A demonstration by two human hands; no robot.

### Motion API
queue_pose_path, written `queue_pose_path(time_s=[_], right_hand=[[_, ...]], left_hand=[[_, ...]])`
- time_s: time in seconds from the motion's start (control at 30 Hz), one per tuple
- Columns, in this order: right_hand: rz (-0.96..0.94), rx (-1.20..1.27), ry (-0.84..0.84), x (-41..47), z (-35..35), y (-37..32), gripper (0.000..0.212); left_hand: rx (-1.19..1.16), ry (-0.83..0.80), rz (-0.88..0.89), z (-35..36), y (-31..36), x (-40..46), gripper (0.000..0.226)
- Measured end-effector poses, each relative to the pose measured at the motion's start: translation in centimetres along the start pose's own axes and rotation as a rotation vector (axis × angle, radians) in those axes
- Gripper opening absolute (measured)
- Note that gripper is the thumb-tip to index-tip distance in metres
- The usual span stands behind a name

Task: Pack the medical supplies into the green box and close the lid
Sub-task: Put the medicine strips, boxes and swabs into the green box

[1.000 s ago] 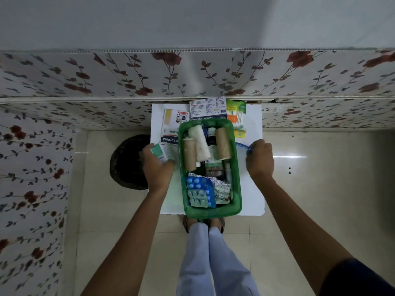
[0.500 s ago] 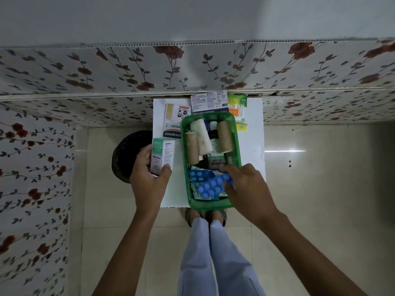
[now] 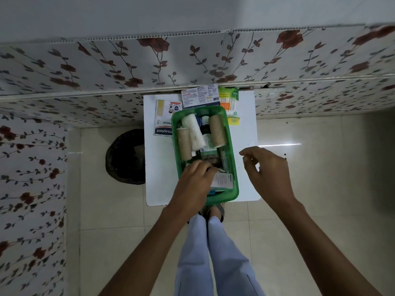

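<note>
Inside green box (image 3: pixel 232 150), left hand (image 3: pixel 195 182), right hand (image 3: pixel 268 174) clear

The left hand (image 3: pixel 195 184) is reaching forward, palm down, fingers curled (what they are gripping is hidden). The right hand (image 3: pixel 267 174) is hovering beside it, empty, fingers loosely bent and apart.

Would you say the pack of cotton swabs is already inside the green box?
No, the pack of cotton swabs lies on the white table, outside the green box.

Plaster box (image 3: pixel 163 119) at the surface's far left edge, upside-down lettering "nsaplast", "PROOF", "8"; other packs' print unreadable
</note>
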State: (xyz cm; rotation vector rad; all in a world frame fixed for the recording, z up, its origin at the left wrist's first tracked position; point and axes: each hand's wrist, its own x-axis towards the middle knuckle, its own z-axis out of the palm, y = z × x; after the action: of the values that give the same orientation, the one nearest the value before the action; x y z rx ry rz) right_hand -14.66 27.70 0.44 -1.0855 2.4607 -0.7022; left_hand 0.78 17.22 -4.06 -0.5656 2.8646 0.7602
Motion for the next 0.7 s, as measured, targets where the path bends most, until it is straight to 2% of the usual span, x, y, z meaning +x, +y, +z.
queue_pose_path(time_s=[0.07,0.13,0.2,0.27,0.33,0.4,0.47,0.57,0.63,0.7], right_hand=[[-0.018,0.005,-0.013,0.3,0.4,-0.1,0.015],[-0.038,0.014,-0.028,1.1,0.9,-0.5,0.015],[-0.026,0.046,-0.017,2.7,1.2,-0.9,0.015],[0.056,0.113,0.031,5.0,1.4,-1.4,0.016],[0.214,0.22,0.089,8.3,1.9,-1.1,0.018],[0.394,0.229,0.077,11.9,2.8,-0.1,0.025],[0.517,0.125,-0.057,15.0,3.9,1.0,0.033],[0.598,0.067,-0.196,17.7,5.6,1.4,0.043],[0.619,0.04,-0.214,18.7,6.5,1.4,0.064],[0.634,0.03,-0.217,19.1,7.3,1.3,0.083]], left_hand=[[-0.033,-0.043,-0.028,0.1,-0.1,0.0,0.059],[-0.117,-0.019,-0.046,-0.4,-0.1,0.2,0.049],[-0.211,0.129,-0.071,-1.8,-0.3,0.9,0.035],[-0.287,0.365,-0.146,-3.8,-1.2,2.2,0.023],[-0.379,0.571,-0.35,-5.4,-3.4,3.8,0.021],[-0.501,0.64,-0.611,-5.7,-6.7,5.6,0.026],[-0.532,0.521,-0.814,-5.0,-10.0,7.4,0.036],[-0.459,0.22,-0.959,-3.4,-13.0,9.0,0.064],[-0.376,0.158,-0.971,-2.8,-13.7,9.7,0.073],[-0.323,0.172,-0.965,-2.7,-13.9,10.2,0.065]])
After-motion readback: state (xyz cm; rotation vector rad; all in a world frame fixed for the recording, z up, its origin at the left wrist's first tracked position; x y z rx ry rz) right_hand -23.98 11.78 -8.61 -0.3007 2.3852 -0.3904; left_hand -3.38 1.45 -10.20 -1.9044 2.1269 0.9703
